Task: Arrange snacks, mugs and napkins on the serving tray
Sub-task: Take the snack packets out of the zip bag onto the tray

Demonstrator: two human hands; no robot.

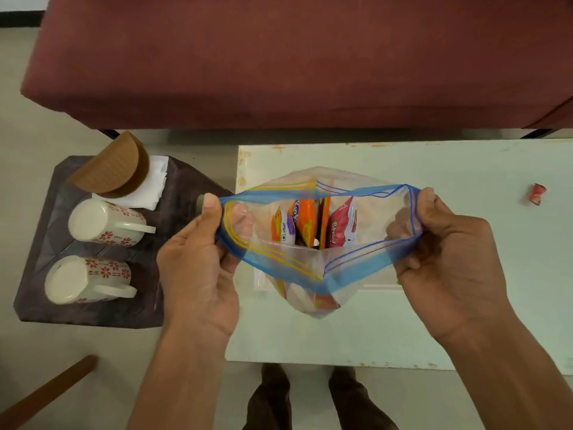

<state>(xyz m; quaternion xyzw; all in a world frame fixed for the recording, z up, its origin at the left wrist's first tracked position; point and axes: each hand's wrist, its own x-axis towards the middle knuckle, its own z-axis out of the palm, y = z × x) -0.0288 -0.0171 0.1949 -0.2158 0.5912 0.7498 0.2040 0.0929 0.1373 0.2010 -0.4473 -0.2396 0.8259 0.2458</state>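
1. pulling the zip bag [347,282] wider at its mouth could tear a seam or let one end slip free. it hangs over the left half of the white table [465,169], so the snack packets [341,225] would likely spill there or off the near edge.
2. the left hand [198,268] pinches the left end of the blue rim, thumb on top. the right hand [446,252] grips the right end, fingers curled round the plastic.
3. the snack packets stand upright inside, orange and pink, glossy and crowded together.

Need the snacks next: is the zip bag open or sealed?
Open: left hand and right hand hold the zip bag wide at its mouth; snack packets show inside.
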